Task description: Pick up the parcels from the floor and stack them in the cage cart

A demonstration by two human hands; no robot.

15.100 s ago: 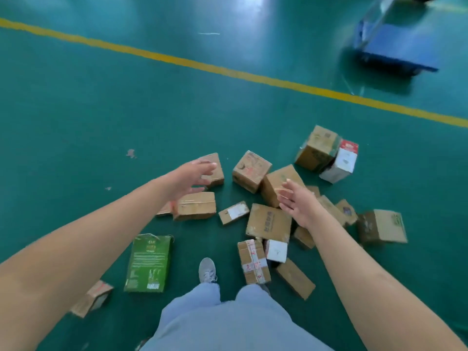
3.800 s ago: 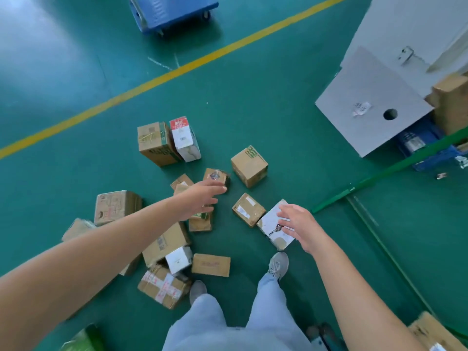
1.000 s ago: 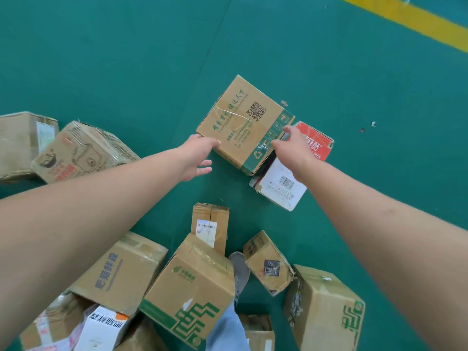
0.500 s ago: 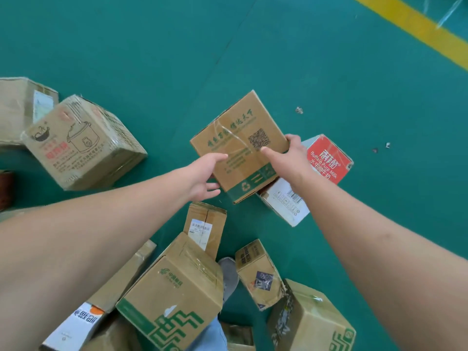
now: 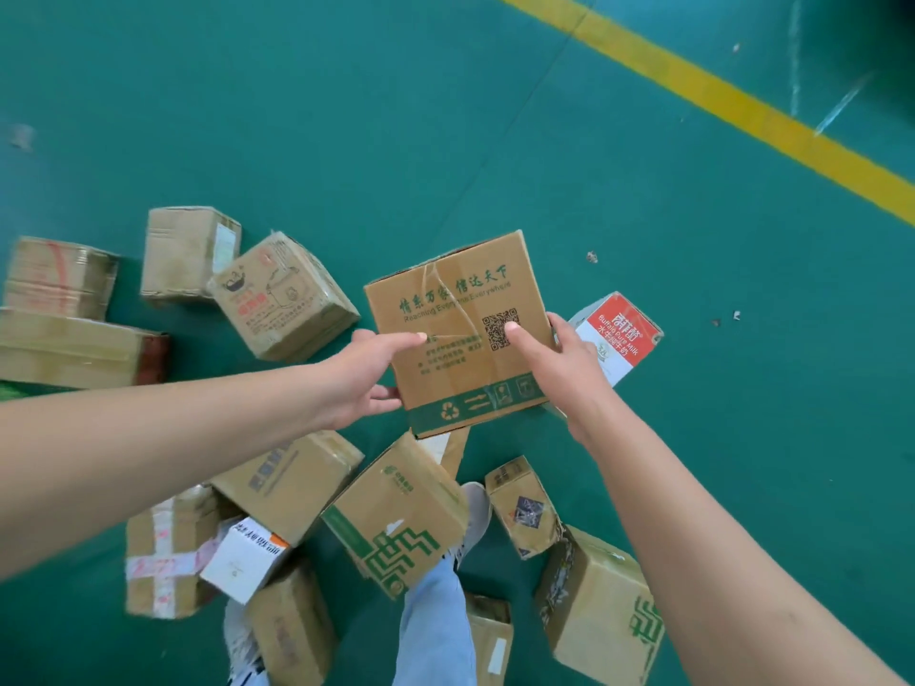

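Box: a brown cardboard box (image 5: 458, 329) is being held between both hands above the green floor (image 5: 346, 116), over the scattered parcels
Left hand: the left hand (image 5: 364, 376) is being pressed against the box's left side, thumb laid on the top face, fingers curled under the edge
Right hand: the right hand (image 5: 559, 361) is being clamped on the right side, thumb on the top near the QR code
Handling: the box is being judged stiff and fairly light, since it is being carried by side pressure alone; the clear tape is looking slick, so bare cardboard at opposite sides is being preferred for the hold
Writing on box: "Reaching Everyone Everywhere" is being read under green Chinese characters, with a QR code and a recycling mark on the green band
Milk carton: a red and white carton (image 5: 616, 336) marked "Buffalo Pure Milk" is lying on the floor just beside the right hand
Cage cart: not being shown
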